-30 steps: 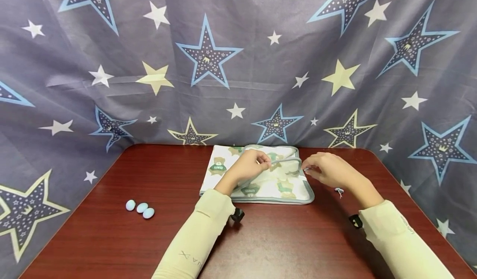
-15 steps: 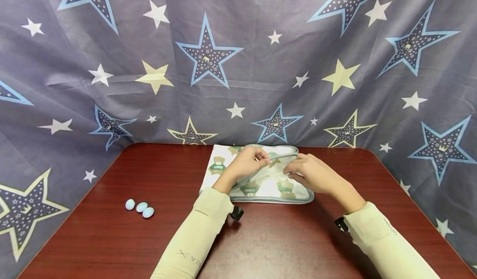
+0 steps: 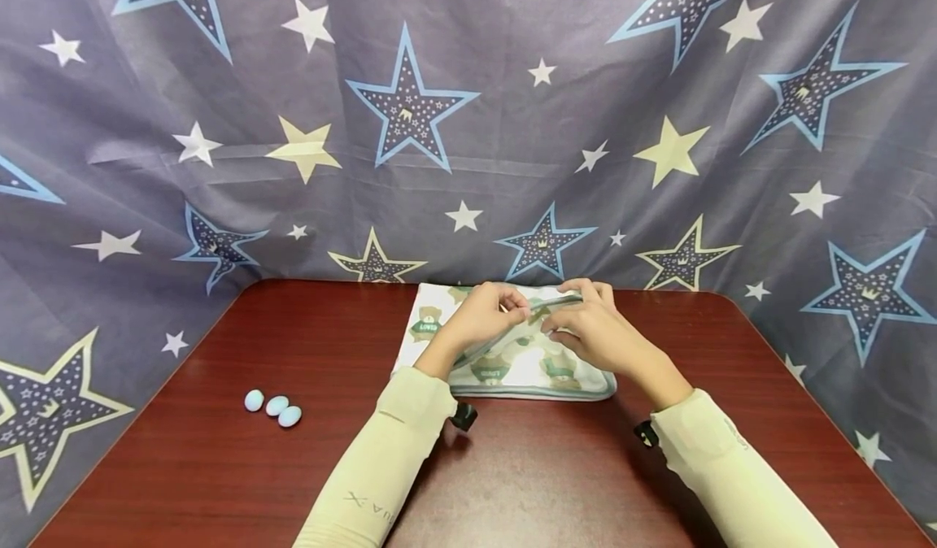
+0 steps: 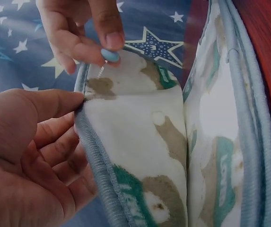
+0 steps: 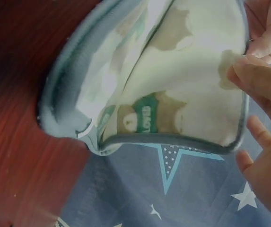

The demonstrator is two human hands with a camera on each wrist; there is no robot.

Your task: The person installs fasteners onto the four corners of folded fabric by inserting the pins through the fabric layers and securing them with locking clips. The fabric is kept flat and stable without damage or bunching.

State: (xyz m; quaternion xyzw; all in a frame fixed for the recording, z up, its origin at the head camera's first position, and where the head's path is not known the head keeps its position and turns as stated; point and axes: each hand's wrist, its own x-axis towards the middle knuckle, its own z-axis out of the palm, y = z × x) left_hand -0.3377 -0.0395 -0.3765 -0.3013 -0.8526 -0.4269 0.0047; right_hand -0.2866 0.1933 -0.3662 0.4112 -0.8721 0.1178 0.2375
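Observation:
A folded white blanket (image 3: 505, 376) with a bear print and grey-blue piped edging lies at the far side of the table. My left hand (image 3: 479, 318) pinches the edge of its lifted upper layer, thumb on one side and fingers behind, as the left wrist view shows. Close by, my right hand (image 3: 596, 332) pinches a twist pin (image 4: 109, 55) by its pale blue oval head. The pin's white spiral shaft points down along the blanket's face, near the piped edge. In the right wrist view, the right fingertips (image 5: 239, 68) overlap the raised layer, and the pin is hidden.
Three pale blue egg-shaped pieces (image 3: 277, 406) lie on the left of the dark red wooden table (image 3: 183, 467). A grey curtain (image 3: 468, 125) printed with stars hangs right behind the table's far edge.
My right hand has moved left from beside the blanket to over its lifted layer, close to the left hand. The left hand keeps its pinch on the edge, almost in place.

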